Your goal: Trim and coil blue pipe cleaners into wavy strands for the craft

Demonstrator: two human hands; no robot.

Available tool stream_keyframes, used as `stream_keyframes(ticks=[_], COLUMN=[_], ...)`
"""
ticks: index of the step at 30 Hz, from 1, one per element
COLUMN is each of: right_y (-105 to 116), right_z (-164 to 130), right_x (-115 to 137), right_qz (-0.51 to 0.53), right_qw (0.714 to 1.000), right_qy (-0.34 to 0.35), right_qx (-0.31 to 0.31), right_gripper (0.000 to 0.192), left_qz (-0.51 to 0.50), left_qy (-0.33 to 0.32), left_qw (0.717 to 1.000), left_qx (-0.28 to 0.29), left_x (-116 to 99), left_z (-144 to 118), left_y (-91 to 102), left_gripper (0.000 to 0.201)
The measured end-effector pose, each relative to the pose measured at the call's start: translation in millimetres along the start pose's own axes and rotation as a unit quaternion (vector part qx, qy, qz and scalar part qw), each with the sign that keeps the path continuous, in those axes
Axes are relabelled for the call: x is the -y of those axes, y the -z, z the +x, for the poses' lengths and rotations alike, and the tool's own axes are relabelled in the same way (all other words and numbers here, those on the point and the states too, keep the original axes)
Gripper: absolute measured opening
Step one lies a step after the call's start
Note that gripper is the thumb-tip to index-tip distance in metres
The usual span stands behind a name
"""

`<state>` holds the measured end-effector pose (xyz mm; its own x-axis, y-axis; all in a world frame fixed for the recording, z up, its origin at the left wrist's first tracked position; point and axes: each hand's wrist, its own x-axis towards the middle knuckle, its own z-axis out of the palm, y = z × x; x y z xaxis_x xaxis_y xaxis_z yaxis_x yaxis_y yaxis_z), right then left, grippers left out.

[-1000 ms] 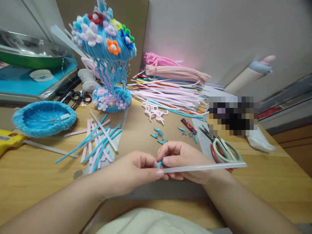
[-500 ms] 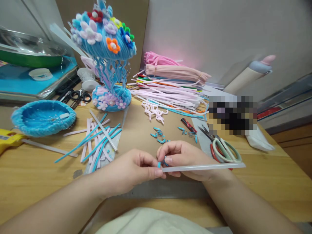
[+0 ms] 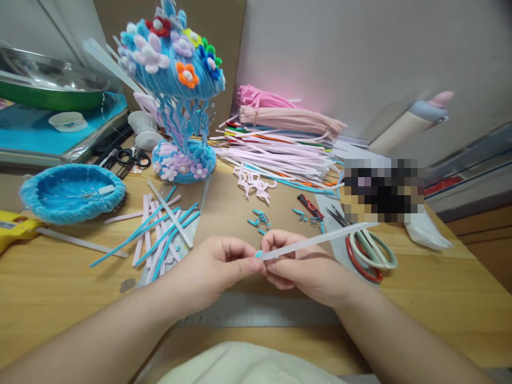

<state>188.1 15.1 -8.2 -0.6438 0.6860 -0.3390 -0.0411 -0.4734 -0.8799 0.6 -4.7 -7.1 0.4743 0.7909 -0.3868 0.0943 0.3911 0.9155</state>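
Observation:
My left hand (image 3: 230, 264) pinches the near end of a translucent white glue stick (image 3: 320, 242) and a short blue pipe cleaner (image 3: 258, 254) beside it. The stick slants up to the right, over my right hand (image 3: 300, 264). My right hand is closed, its fingertips meeting the left ones at the blue pipe cleaner; most of that piece is hidden by fingers. Just beyond the hands, small coiled blue pipe cleaner pieces (image 3: 261, 217) lie on the brown board (image 3: 224, 208). Curled pale pink pieces (image 3: 255, 184) lie farther back.
A blue jellyfish-like pipe cleaner piece with flowers (image 3: 176, 64) stands back left, behind a blue fuzzy bowl (image 3: 74, 192). Loose cut pipe cleaners (image 3: 160, 232) lie left. Scissors (image 3: 372, 248) lie right. Pipe cleaner bundles (image 3: 280, 144) line the back; a yellow glue gun (image 3: 18, 229) is far left.
The glue stick's far end has swung upward and away from me, now pointing up to the right. The fingers have shifted around the blue pipe cleaner, and less of it shows.

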Motion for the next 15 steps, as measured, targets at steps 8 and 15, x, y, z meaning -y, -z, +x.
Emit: stream_keyframes(ticks=[8, 15], right_y=[-7.6, -14.1], right_z=[-7.9, -18.7], right_x=[0.7, 0.3], right_qz=[-0.475, -0.663], right_qw=[0.861, 0.698], right_qy=[0.152, 0.27], right_qx=[-0.098, -0.035], right_gripper=[0.02, 0.021], left_qz=[0.077, 0.346], left_qy=[-0.051, -0.18], left_qw=[0.99, 0.897], left_qx=[-0.105, -0.208], left_x=[-0.8, 3.5], left_z=[3.5, 6.1], left_y=[-3.2, 2.9], left_gripper=[0.024, 0.018])
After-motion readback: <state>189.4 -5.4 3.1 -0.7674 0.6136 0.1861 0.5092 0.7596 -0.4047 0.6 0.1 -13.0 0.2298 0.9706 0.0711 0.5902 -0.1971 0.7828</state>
